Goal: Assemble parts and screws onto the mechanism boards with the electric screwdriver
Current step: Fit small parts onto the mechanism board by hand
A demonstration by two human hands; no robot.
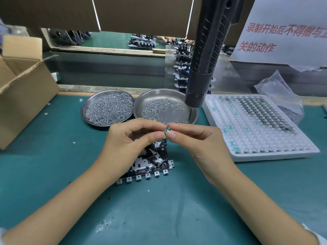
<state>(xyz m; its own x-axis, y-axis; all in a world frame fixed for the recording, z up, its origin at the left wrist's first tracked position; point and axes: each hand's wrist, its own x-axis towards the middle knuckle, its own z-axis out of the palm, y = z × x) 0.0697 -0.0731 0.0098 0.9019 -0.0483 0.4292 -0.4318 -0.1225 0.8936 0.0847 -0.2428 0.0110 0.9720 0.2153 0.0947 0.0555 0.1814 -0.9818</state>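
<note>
Hands [129, 138] [192, 140] pinch small green part [167, 130] above black mechanism board [150, 163].

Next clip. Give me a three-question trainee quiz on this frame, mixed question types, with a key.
1. True or false: the electric screwdriver is gripped by the right hand.
2. Which screw dish is fuller? A) left dish B) right dish
3. Fill in: both hands pinch a small part above the ____.

Key:
1. False: it hangs free; the right hand and the left hand both pinch the small part.
2. A
3. mechanism board
</note>
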